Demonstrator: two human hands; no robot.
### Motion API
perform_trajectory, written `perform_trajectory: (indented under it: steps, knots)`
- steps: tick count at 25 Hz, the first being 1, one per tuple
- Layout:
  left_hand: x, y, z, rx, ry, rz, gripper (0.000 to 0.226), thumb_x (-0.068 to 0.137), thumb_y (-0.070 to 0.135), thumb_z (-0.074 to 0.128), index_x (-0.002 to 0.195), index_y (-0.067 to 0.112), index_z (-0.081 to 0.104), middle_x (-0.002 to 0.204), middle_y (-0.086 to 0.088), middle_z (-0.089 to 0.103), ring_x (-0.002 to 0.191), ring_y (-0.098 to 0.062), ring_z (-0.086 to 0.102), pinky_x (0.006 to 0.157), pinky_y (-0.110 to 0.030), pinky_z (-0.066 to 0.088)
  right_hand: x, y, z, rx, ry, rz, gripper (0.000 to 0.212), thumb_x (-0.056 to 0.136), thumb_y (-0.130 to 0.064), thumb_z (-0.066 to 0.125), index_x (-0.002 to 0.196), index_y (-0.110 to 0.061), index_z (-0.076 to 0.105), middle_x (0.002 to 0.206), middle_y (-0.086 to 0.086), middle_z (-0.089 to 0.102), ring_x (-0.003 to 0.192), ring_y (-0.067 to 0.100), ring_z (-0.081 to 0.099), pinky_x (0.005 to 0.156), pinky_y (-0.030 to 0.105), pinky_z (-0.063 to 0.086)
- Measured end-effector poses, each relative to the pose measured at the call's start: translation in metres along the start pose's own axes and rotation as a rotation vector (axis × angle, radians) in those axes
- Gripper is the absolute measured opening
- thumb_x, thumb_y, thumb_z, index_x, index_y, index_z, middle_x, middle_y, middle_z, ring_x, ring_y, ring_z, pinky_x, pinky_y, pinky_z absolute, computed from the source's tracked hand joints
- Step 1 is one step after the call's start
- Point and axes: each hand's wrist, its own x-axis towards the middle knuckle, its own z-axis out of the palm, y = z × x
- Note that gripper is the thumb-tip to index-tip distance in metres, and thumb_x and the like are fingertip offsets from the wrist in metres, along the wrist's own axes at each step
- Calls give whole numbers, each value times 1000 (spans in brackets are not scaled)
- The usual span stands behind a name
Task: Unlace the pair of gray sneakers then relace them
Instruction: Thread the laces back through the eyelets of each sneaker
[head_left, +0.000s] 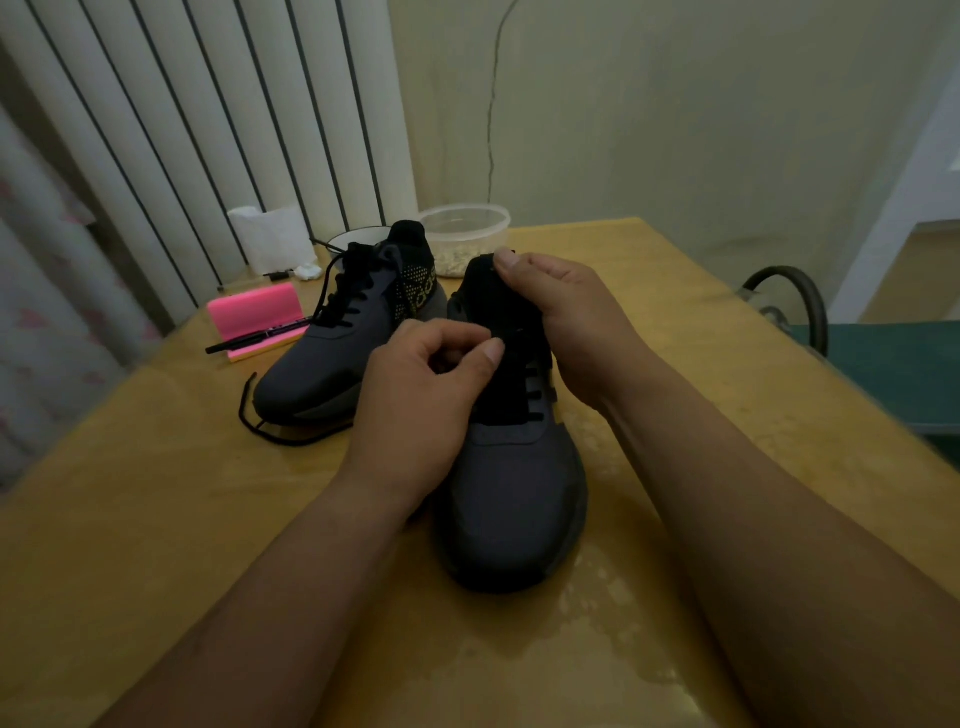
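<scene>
Two gray sneakers with black laces stand on the yellow table (156, 545). The near sneaker (514, 499) points its toe toward me. My right hand (566, 322) grips its black tongue and collar at the top. My left hand (421, 400) has thumb and fingers curled together at the upper eyelets, pinching the black lace there; the lace itself is mostly hidden. The far sneaker (332, 358) sits to the left, laced, with a loose lace end (280, 436) trailing on the table in front of it.
A pink box (254, 317) with a black pen (244, 340) lies at the back left. Behind the shoes stand a clear plastic tub (467, 228), a bowl (353, 239) and a white paper roll (270, 239). A chair (841, 353) stands at the right edge.
</scene>
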Motion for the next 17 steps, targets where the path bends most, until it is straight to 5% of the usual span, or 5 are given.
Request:
perform_trajectory:
  steps: [4, 7, 9, 12, 17]
  knots:
    - [3, -1, 3, -211, -53, -167, 6, 98, 21, 74, 101, 19, 79, 96, -4, 79, 92, -19, 76, 81, -34, 61, -4, -4, -1, -55, 17, 8, 30, 107, -30, 56, 107, -3, 70, 103, 13, 76, 93, 18, 73, 85, 30, 60]
    - [2, -1, 1, -225, -74, -182, 8, 99, 21, 73, 103, 18, 78, 98, -3, 79, 95, -19, 77, 85, -38, 63, -11, -28, -33, -234, 125, -87, 15, 105, -27, 58, 108, -15, 66, 103, 0, 72, 97, 13, 69, 93, 37, 58]
    - [1, -1, 1, -238, -73, -189, 8, 99, 21, 72, 103, 18, 78, 98, -3, 79, 95, -19, 76, 85, -37, 63, -20, -45, -52, -407, -85, -77, 6, 101, -19, 65, 102, -13, 67, 93, 3, 69, 86, 18, 66, 79, 37, 54]
    - [3, -2, 1, -231, -74, -196, 8, 100, 24, 71, 102, 20, 77, 97, -3, 78, 94, -19, 76, 81, -35, 62, -25, -46, -51, -634, -367, 36, 15, 93, -15, 75, 107, -16, 72, 99, 12, 73, 88, 24, 68, 77, 36, 56]
    - [2, -5, -1, -232, -68, -199, 9, 100, 24, 71, 105, 21, 77, 99, -3, 78, 95, -19, 76, 85, -41, 63, -23, -39, -38, -645, -280, -21, 8, 93, -20, 76, 100, -17, 74, 93, 12, 74, 86, 30, 69, 71, 27, 59]
